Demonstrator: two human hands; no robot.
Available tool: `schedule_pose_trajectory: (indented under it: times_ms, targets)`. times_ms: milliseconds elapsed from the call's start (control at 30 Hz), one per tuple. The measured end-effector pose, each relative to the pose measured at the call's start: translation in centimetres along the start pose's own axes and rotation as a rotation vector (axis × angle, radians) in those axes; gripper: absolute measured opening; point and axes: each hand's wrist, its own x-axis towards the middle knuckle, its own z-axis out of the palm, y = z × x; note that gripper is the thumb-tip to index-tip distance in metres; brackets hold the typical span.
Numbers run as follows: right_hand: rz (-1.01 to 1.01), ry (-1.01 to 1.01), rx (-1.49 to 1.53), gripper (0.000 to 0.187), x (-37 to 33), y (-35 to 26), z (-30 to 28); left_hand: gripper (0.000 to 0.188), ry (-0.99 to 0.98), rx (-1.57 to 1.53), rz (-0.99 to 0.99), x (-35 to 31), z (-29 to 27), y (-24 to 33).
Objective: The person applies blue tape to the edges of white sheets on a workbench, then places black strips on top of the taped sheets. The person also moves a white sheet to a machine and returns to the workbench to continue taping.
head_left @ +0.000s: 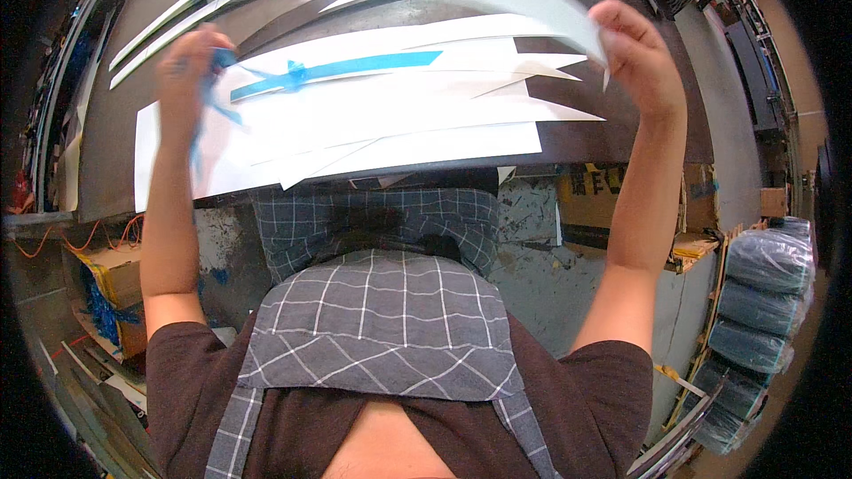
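So here's how I'd handle this bit: the right hand [635, 53] has fingers and thumb pinched on one end of a long pale strip [524, 0], which bows up and away to the left over the dark table [577, 137]. It's blurred enough that I can't tell where the far end sits. Thing looks floppy, so I'd keep that pinch near the tip, light but sure, and swing it slowly so it doesn't kink or drag across the white sheets [355, 129] fanned out underneath. Left hand [191, 58] is curled around some stringy blue scraps [220, 60], with loose bits hanging below the fingers; blur hides the exact grip. Personally I'd keep those bunched up tight and off to the left, well apart from the pale strip, so nothing tangles. Also watch the flat blue strip [382, 62] lying on the sheets, with a crumpled blue bit [297, 76] on it. Catch that with a sleeve or a trailing scrap and the whole fan could slide, I reckon.
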Motion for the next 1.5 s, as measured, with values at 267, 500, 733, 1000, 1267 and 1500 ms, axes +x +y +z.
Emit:
schedule_pose_trajectory:
  times_ms: [267,500,733,1000,1267,1500]
  targets:
    - [0.216,0.002,-0.782,0.015,-2.3,3.8,6.5,0.029,0.117,-0.393,-0.183,-0.7,-6.8,0.7]
    - [0.068,0.197,-1.125,0.02,1.8,3.5,7.2,0.023,-0.316,0.31,0.208,-1.9,4.5,5.4]
    - [0.092,0.076,-1.213,0.02,8.4,6.0,4.2,0.022,-0.518,0.495,0.224,-0.1,7.1,4.4]
    - [0.148,0.058,-1.022,0.016,9.6,6.3,2.9,0.012,-0.474,0.483,0.309,-3.1,6.5,5.5]
    - [0.288,-0.042,-1.066,0.013,11.2,5.3,3.0,0.021,-0.368,0.484,0.22,0.3,6.9,3.3]
    - [0.177,-0.098,-0.87,0.013,11.0,4.7,1.9,0.031,-0.283,0.477,0.277,3.3,6.7,2.2]
